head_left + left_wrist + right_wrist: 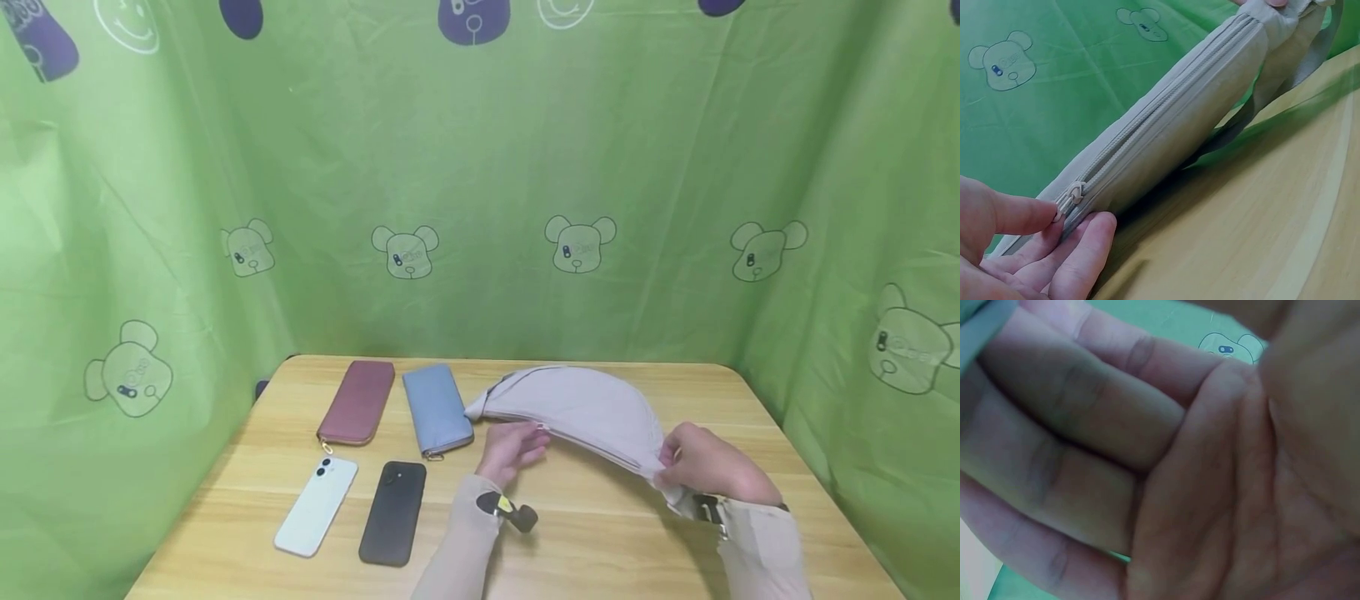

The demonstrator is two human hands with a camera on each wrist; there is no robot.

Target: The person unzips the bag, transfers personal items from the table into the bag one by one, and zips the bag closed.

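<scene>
A pale grey crescent-shaped bag is held between both hands, its zipper edge facing the person. My left hand pinches the zipper pull between thumb and index finger, toward the bag's left end. At the bag's right end, my right hand grips the corner with thumb and fingers. The zipper runs along the edge between the two hands. In the right wrist view, the curled fingers and palm of the right hand fill most of the picture, with a sliver of grey fabric at upper left.
Left of the bag lie a blue wallet and a dark pink wallet. Nearer the person are a white phone and a black phone. A green patterned curtain surrounds the wooden table.
</scene>
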